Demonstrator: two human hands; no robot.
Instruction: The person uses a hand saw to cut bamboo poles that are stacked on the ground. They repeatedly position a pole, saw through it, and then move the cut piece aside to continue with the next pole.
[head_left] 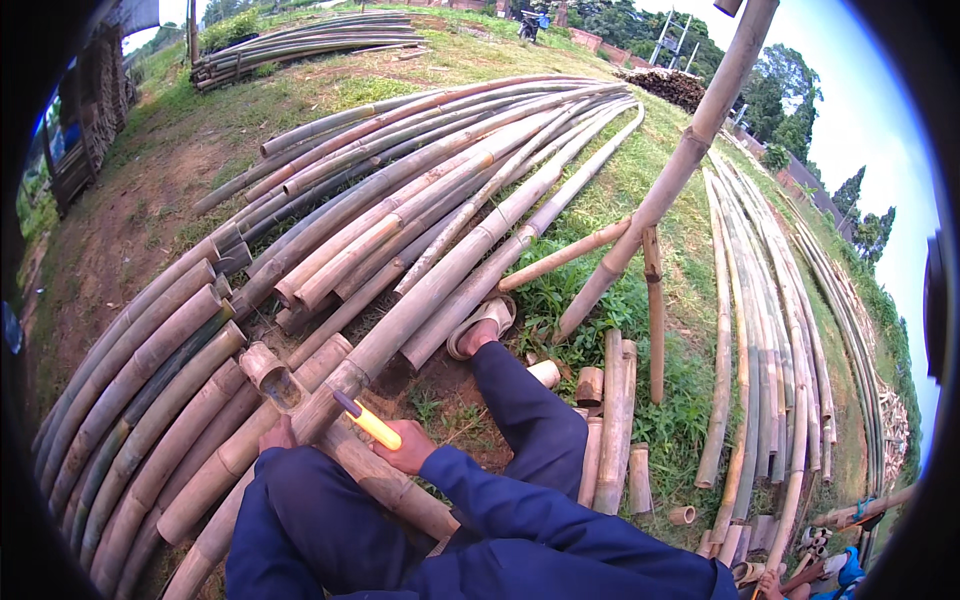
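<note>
A tool with a yellow and dark handle (pixel 376 425) is in my right hand (pixel 407 448), whose fingers are closed around its lower end. Its blade, if any, cannot be made out. The tool lies against a long bamboo pole (pixel 440 270), which slants from the far stack toward my lap. My left hand (pixel 278 433) grips this pole beside my knee, its fingers partly hidden. Just above that hand, a short cut bamboo piece (pixel 265 368) shows its hollow end. Under the pole, a thick bamboo length (pixel 395 485) crosses at an angle between my legs.
Bamboo poles (pixel 160 400) crowd the left. An upright bamboo post (pixel 680 170) with a brace rises ahead. Short bamboo offcuts (pixel 612 420) stand by my right knee, and more long poles (pixel 765 320) lie at right. Another person's hand (pixel 770 583) shows at bottom right.
</note>
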